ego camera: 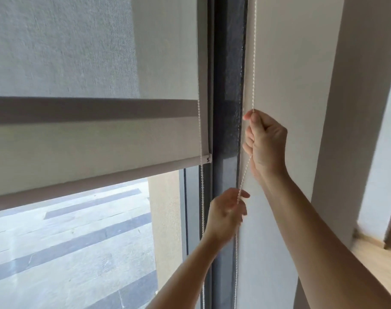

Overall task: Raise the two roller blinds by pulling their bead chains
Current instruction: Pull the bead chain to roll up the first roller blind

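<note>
Your right hand (pixel 265 143) is raised beside the dark window frame (pixel 225 108), closed in a fist around a white bead chain (pixel 254 63). The thumb and forefinger pinch the chain at the top of the fist, and from there it runs straight up along the pale wall (pixel 288 63) and out of the top of the view. Below the fist the same chain slants down and to the left to your left hand (pixel 227 211), which sits lower, in front of the frame. The left fingers (pixel 243 194) are curled around the chain and grip it near the fingertips; below that hand the chain hangs straight down and leaves the bottom of the view. A second thin strand shows faintly along the edge of the frame just left of your right thumb, too fine to follow.

To the left, one roller blind (pixel 90 148) is partly raised: its bottom bar (pixel 78 186) crosses the window at a slant, and clear glass (pixel 78 241) lies below it, showing grey and white striped paving outside. A small tag with a dark mark sits at the blind's right end, just above the bar. A second fabric layer (pixel 56 45) with its own darker bar (pixel 90 109) hangs higher up behind the first. Another bead chain (pixel 200 130) hangs down the right edge of this blind, apart from both hands, and runs on past the bottom bar. A wooden ledge (pixel 377 257) shows at the far right.
</note>
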Tool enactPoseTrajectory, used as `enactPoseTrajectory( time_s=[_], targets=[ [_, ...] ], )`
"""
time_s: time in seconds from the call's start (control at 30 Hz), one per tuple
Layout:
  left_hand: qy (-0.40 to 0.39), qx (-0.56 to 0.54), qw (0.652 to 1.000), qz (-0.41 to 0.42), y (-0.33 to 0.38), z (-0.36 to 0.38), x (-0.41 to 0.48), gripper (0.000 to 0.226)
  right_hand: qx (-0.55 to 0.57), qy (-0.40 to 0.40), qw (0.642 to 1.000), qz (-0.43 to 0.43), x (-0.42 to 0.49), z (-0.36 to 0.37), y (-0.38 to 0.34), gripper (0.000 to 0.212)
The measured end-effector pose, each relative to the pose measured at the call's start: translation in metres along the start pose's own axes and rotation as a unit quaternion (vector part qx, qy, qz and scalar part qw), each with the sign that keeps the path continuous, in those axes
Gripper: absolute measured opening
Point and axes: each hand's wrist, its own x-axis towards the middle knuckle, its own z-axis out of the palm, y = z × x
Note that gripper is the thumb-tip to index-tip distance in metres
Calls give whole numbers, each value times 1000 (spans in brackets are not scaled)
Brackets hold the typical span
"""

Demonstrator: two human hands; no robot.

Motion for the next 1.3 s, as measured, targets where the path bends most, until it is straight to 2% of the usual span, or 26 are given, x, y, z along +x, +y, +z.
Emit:
enactPoseTrajectory(
  time_s=[0.07, 0.17, 0.3, 0.37, 0.47, 0.6, 0.67, 0.8, 1.3],
  targets=[
    [-6, -33, 999, 22, 20, -17, 14, 34, -12, 4, 1000, -3, -12, -6, 10, 31],
    [37, -50, 997, 56, 66, -37, 50, 44, -11, 15, 1000, 11, -30, -14, 26, 31],
    [33, -37, 996, 77, 131, -32, 94, 37, -21, 14, 998, 58, -62, -19, 55, 37],
    [26, -33, 996, 80, 153, -21, 110, 43, -41, 8, 997, 70, -83, -20, 69, 39],
    [74, -41, 994, 70, 170, -10, 128, 45, -72, -6, 994, 88, -115, -23, 90, 36],
    [209, -79, 971, 82, 163, -9, 140, 23, -87, 0, 989, 123, -145, -33, 111, 34],
    [243, -67, 961, 112, 148, -9, 136, 24, -102, -3, 987, 127, -156, -39, 116, 29],
    [251, -57, 958, 126, 126, 3, 126, 34, -109, -2, 984, 141, -170, -45, 124, 26],
    [261, -52, 955, 133, 116, 5, 124, 33, -142, -5, 982, 120, -166, -47, 138, 31]
  ],
)
